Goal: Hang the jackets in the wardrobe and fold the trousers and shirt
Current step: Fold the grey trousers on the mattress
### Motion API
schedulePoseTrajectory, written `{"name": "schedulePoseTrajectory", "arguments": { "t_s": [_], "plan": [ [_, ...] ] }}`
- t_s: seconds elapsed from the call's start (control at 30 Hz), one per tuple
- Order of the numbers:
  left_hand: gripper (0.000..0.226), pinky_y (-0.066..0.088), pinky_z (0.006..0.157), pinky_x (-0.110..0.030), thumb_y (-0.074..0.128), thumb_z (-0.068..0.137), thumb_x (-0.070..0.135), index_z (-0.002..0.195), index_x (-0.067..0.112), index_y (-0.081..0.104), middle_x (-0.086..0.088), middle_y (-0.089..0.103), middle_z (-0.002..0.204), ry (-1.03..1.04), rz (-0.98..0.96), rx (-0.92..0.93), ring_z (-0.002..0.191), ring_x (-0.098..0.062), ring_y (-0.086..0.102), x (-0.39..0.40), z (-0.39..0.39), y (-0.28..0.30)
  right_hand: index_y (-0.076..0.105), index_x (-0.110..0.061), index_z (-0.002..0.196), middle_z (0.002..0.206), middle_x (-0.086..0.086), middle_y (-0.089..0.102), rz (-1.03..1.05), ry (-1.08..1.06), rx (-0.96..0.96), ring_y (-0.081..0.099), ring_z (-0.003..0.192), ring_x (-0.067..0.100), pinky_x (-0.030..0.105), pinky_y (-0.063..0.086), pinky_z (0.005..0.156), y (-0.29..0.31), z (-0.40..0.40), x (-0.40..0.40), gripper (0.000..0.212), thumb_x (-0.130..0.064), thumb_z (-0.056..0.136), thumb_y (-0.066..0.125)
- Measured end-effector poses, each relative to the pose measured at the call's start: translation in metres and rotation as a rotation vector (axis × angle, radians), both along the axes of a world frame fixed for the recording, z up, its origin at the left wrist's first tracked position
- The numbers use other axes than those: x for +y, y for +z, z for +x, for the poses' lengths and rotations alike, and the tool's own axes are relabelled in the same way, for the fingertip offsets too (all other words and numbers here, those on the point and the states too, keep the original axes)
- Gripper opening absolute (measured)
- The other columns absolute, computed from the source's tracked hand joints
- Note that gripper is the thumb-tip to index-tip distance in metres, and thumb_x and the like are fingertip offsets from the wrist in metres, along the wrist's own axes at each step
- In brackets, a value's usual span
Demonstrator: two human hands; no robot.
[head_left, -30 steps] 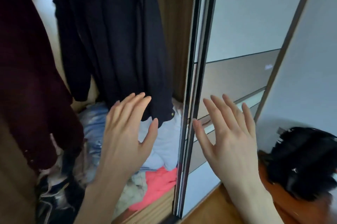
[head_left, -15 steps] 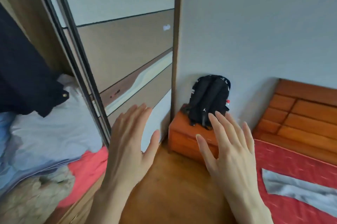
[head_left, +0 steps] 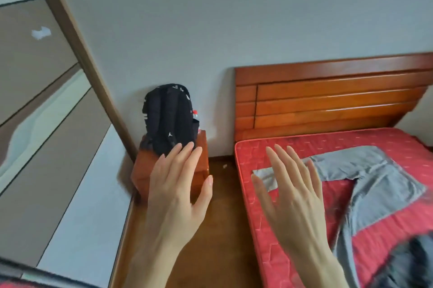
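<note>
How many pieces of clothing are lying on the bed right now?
2: grey trousers spread across the red mattress, and a dark garment at the bottom right corner, partly cut off by the frame. More may lie out of view.

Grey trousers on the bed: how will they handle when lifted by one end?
The grey trousers lie flat and creased on the red mattress, so they are probably floppy and will drape. The thin-looking cloth suggests light weight. Both the left hand and right hand are free; a two-point hold likely controls them better.
</note>
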State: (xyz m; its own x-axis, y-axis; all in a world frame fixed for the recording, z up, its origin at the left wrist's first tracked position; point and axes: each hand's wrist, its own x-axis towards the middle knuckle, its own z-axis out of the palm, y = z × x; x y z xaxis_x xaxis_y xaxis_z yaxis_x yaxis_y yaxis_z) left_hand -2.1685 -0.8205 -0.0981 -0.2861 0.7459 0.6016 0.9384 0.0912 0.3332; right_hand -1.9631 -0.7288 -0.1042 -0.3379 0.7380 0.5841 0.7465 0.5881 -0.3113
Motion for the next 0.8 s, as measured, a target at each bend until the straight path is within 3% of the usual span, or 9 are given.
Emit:
{"name": "schedulePoseTrajectory", "arguments": {
  "t_s": [0.33,0.43,0.57,0.8],
  "plan": [
    [0.057,0.038,0.118,-0.059,0.048,0.102,0.049,0.149,0.017,0.054,-0.002,0.052,0.155,-0.489,-0.028,-0.013,0.149,-0.022,0.041,0.143,0.013,-0.006,0.051,-0.019,0.153,0.159,-0.002,0.049,-0.056,-0.563,0.052,0.035,0.154,0.016,0.040,0.013,0.131,0.002,0.043,0.039,0.059,-0.051,0.103,0.051],
    [0.056,0.037,0.118,-0.060,0.049,0.102,0.047,0.149,0.016,0.054,-0.001,0.052,0.155,-0.629,-0.022,-0.012,0.150,-0.021,0.039,0.178,0.024,-0.011,0.052,-0.019,0.153,0.159,-0.001,0.050,-0.055,-0.705,0.065,0.035,0.154,0.017,0.045,0.017,0.130,-0.002,0.055,0.046,0.060,-0.052,0.103,0.050],
    [0.056,0.036,0.118,-0.058,0.045,0.105,0.049,0.151,0.019,0.052,0.006,0.049,0.157,-0.783,-0.027,-0.026,0.153,-0.016,0.034,0.223,0.054,-0.018,0.049,-0.020,0.154,0.161,-0.001,0.046,-0.035,-0.836,0.055,0.032,0.155,0.016,0.047,0.019,0.129,-0.009,0.079,0.058,0.062,-0.057,0.104,0.043],
    [0.054,0.035,0.121,-0.054,0.043,0.107,0.051,0.153,0.023,0.046,0.007,0.047,0.157,-0.956,-0.130,0.002,0.154,-0.011,0.029,0.299,0.119,-0.038,0.055,-0.018,0.149,0.155,0.002,0.054,-0.089,-1.046,0.063,0.040,0.151,0.021,0.039,0.012,0.130,-0.027,0.110,0.100,0.062,-0.058,0.104,0.040]
  ]
}}
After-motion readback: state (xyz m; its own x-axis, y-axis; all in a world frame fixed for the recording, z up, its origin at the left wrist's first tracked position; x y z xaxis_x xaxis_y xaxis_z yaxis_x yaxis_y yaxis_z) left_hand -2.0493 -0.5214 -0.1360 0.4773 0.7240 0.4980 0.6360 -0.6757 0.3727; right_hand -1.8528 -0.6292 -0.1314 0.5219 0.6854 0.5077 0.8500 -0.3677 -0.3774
